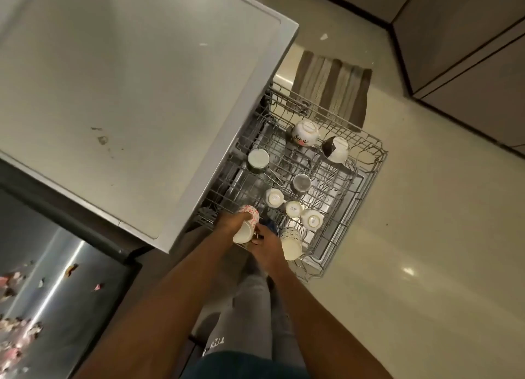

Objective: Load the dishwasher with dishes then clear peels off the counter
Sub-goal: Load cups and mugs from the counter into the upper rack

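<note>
The dishwasher's wire rack (366,179) is pulled out over the floor and holds several upturned cups, two white teapots (305,134) and two steel cups (258,160). My left hand (231,222) grips a white mug with red flowers (246,225), lying on its side at the rack's near left corner. My right hand (265,243) holds a second white patterned mug (292,243) at the rack's near edge. Pink and brown peels (17,330) lie scattered on the steel surface at the lower left.
The grey counter top (127,94) overhangs the rack's left side. A striped mat (332,91) lies on the tiled floor beyond the rack. Dark cabinet fronts (466,51) stand at the upper right. My legs in grey trousers (250,307) stand close to the rack.
</note>
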A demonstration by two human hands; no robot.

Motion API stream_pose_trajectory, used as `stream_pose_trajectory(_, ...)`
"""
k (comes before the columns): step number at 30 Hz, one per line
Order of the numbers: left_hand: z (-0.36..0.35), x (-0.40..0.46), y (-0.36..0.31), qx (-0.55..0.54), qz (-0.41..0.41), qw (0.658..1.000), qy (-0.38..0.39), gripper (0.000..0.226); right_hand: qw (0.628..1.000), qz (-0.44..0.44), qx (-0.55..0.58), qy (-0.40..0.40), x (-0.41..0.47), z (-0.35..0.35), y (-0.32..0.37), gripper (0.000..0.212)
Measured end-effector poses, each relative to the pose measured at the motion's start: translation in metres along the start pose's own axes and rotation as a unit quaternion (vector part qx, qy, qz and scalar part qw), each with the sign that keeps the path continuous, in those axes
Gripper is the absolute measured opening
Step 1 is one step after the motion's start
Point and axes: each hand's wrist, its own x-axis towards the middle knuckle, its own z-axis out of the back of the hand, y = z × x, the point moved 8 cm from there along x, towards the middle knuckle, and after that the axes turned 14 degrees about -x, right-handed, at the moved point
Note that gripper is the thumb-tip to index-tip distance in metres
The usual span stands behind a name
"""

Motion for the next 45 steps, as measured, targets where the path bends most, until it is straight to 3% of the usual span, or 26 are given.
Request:
stream_pose_trajectory(3,-0.01,0.013,-0.009,0.031,0.003,0.999,-0.012,0.085,0.999,-0.019,0.009,0.024,0.021,-0.008,-0.008,0.07)
stream_pose_trajectory(5,-0.014,0.018,-0.015,0.069,-0.001,0.997,-0.033,0.078,0.999,-0.031,0.008,0.038,0.032,-0.015,-0.011,0.067)
stream_pose_trajectory(9,-0.022,0.039,-0.02,0.109,0.001,0.993,-0.039,0.084,0.996,-0.067,0.032,0.045,0.056,-0.023,-0.017,0.069)
stream_pose_trajectory(19,-0.035,0.065,-0.025,0.198,-0.004,0.98,-0.005,0.073,0.993,-0.098,-0.01,0.071,0.082,-0.031,-0.01,0.051)
stream_pose_trajectory(28,-0.035,0.074,-0.021,0.24,-0.011,0.97,-0.038,0.08,0.988,-0.128,-0.031,0.084,0.089,-0.034,-0.017,0.039)
stream_pose_trajectory(34,-0.04,0.053,-0.022,0.27,-0.033,0.96,-0.058,0.069,0.989,-0.096,-0.086,0.073,0.079,-0.021,-0.013,0.027)
stream_pose_trajectory(38,-0.037,0.021,-0.034,0.266,-0.092,0.959,-0.044,0.068,0.991,-0.063,-0.114,0.042,0.059,0.01,-0.007,0.023)
stream_pose_trajectory(40,-0.036,-0.002,-0.04,0.254,-0.126,0.959,-0.014,0.06,0.991,-0.059,-0.12,0.027,0.048,0.03,-0.008,0.024)
stream_pose_trajectory(43,-0.029,-0.042,-0.047,0.205,-0.169,0.964,0.012,0.023,0.988,-0.055,-0.141,0.005,0.031,0.058,-0.021,0.022)
stream_pose_trajectory(45,-0.02,-0.065,-0.047,0.187,-0.202,0.961,0.0,0.019,0.986,-0.058,-0.158,-0.022,0.017,0.077,-0.036,0.025)
